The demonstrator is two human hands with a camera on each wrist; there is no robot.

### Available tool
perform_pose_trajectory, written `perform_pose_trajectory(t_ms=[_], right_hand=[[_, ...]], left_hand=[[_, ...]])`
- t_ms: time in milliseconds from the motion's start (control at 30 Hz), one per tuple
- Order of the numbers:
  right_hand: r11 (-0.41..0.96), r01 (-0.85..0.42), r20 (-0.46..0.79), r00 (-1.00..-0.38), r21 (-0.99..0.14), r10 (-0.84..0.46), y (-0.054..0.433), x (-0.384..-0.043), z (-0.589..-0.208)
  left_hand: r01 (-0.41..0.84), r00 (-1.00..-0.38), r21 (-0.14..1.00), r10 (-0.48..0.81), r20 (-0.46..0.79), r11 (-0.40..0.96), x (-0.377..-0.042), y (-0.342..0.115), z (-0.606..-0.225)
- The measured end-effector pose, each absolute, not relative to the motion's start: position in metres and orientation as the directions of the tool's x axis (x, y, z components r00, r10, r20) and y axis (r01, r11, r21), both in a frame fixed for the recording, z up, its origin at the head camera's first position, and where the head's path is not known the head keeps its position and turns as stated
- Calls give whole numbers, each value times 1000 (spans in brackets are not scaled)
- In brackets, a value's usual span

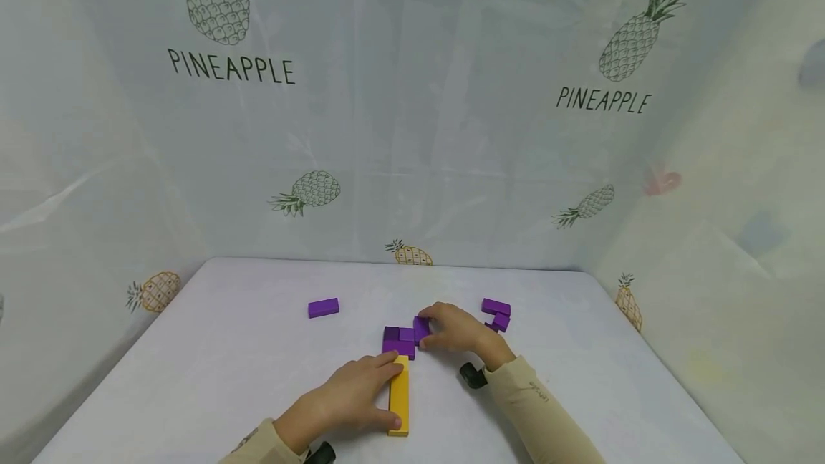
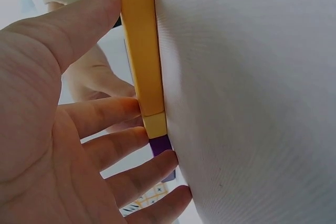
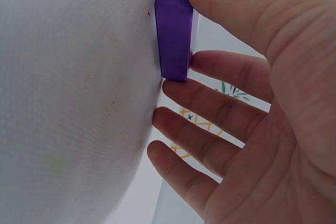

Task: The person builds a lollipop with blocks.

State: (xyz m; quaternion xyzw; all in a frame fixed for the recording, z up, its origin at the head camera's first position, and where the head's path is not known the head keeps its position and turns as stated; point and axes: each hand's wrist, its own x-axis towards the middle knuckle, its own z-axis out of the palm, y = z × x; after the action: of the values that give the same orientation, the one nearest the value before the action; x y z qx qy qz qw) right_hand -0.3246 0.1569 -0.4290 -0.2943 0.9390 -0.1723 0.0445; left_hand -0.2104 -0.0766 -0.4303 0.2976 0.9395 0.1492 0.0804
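In the head view my left hand [image 1: 353,394] lies along the left side of a long yellow block [image 1: 399,403]. Its thumb touches the near end, and its fingertips rest by the far end, where a short yellow piece [image 2: 155,125] continues the line. Just beyond is a cluster of purple blocks [image 1: 399,349], one of them darker. My right hand [image 1: 456,328] pinches a purple block [image 1: 421,329] against the cluster's right side, thumb at its near end and index finger at the far end. The other right fingers [image 3: 207,140] spread past the block, tips at the white surface.
A single purple block [image 1: 323,308] lies at the back left of the white table [image 1: 193,378]. Behind the right hand is a small group of purple blocks [image 1: 496,306], partly hidden by the wrist. A curtain [image 1: 412,127] with pineapple prints surrounds the table.
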Motion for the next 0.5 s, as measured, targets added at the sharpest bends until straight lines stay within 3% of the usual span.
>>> perform_pose_trajectory(t_ms=[500], right_hand=[[772,-524,16,-831,-361,-557,157,-321,-429]], left_hand=[[544,-807,308,587,-63,780,-209,-76,-428]])
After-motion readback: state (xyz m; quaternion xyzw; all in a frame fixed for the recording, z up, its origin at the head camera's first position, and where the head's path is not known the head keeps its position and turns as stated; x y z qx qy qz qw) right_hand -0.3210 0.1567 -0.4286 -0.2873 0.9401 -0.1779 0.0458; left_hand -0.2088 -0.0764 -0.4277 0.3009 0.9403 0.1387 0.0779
